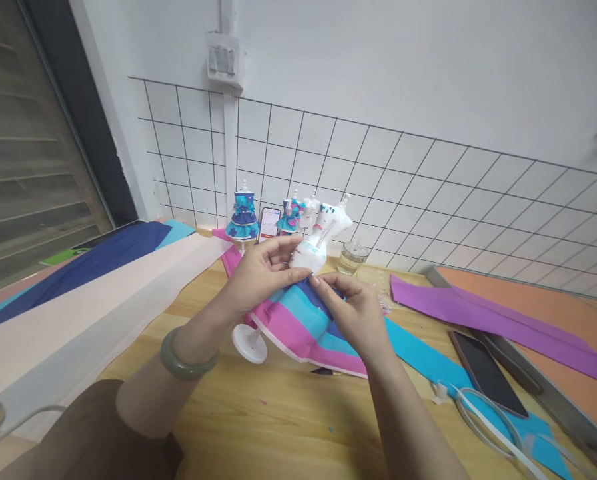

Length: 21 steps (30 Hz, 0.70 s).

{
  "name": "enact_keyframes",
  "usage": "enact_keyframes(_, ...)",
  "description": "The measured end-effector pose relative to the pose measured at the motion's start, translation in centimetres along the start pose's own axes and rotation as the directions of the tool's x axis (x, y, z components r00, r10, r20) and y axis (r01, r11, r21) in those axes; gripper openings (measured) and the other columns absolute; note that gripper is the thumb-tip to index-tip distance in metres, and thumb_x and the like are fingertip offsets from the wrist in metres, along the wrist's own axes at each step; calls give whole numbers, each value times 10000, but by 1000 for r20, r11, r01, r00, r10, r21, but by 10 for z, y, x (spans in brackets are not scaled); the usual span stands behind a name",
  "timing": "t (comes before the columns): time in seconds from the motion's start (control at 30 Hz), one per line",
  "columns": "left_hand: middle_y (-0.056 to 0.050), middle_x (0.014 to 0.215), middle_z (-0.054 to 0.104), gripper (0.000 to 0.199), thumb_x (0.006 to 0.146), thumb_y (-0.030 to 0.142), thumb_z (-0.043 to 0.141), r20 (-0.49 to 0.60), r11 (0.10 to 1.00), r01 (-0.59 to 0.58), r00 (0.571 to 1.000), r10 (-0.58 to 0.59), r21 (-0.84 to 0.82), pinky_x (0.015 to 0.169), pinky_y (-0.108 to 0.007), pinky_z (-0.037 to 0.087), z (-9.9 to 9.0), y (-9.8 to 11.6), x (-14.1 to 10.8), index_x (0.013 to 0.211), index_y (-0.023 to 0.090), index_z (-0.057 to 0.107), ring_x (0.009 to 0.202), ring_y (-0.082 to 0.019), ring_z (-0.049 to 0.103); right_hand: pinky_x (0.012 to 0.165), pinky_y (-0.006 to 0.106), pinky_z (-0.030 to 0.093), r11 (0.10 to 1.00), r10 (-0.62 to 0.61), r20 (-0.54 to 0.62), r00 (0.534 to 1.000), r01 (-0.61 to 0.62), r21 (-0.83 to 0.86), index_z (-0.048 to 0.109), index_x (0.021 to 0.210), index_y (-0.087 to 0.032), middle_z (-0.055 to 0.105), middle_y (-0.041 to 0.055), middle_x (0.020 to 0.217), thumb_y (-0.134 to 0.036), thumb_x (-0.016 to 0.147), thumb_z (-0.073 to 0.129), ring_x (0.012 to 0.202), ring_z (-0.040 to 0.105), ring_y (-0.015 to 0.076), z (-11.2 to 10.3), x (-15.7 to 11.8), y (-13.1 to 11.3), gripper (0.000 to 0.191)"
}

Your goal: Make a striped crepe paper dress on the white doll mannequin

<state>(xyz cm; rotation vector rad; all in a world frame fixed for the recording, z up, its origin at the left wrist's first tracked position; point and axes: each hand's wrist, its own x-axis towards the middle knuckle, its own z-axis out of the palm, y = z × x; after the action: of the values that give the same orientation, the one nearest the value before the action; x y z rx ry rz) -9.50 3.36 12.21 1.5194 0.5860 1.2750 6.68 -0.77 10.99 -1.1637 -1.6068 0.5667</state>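
Observation:
A small white dress form (309, 256) leans to the right over the table, its round white base (250, 344) raised at lower left. Around it hangs a doll-sized skirt (298, 323) with dark blue, light blue and pink bands and a pale hem. My left hand (263, 270) curls round the form's waist, its thumb lying along the skirt's top edge. With thumb and fingertips, my right hand (351, 303) pinches the dark blue fabric at the waist. The fingers behind the form are partly hidden.
Dressed mini form (243, 217), phone (269, 225) and glass cup (352, 257) stand at the back before a wire grid (358, 167). Fabric strips (143, 287) cover the left. A purple strip (443, 303), dark phone (488, 373) and looped cable (488, 420) lie right.

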Motion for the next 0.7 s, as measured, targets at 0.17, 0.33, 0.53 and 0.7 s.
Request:
enact_keyframes(0.17, -94, 1213, 597, 515, 671, 196, 734, 32, 999, -30, 999, 31, -18, 974, -363, 457, -2, -4, 0, 1159, 194, 568, 1116, -231, 567, 587, 258, 452, 1000, 9, -10, 1000, -9, -9, 706, 755, -175, 694, 31, 710, -385, 814, 599, 672, 609, 169, 0, 0, 0, 243)
enact_keyframes(0.33, -98, 1215, 588, 524, 680, 165, 726, 46, 999, -45, 998, 45, -13, 984, -355, 449, -4, -6, 0, 1174, 180, 552, 1134, -227, 553, 561, 245, 426, 1000, 1, -13, 1000, -2, -17, 700, 743, -164, 673, 23, 685, -385, 820, 591, 642, 581, 152, 0, -1, 0, 258)
enact_keyframes(0.53, -108, 1244, 560, 517, 693, 131, 706, 82, 999, -30, 996, 32, -27, 994, -369, 440, -5, -7, 0, 1179, 169, 532, 1139, -230, 546, 544, 228, 396, 1000, 4, -5, 1000, -5, -23, 694, 721, -159, 646, 10, 648, -384, 823, 589, 612, 550, 132, 0, -1, 0, 269)
enact_keyframes(0.7, -115, 1261, 547, 524, 696, 103, 689, 95, 1000, -21, 995, 22, -15, 1002, -371, 434, -6, -6, 0, 1188, 165, 519, 1150, -231, 539, 545, 230, 385, 999, 21, 15, 1000, -21, -25, 717, 784, -159, 643, 12, 654, -378, 837, 570, 618, 539, 133, -2, -1, 0, 269)
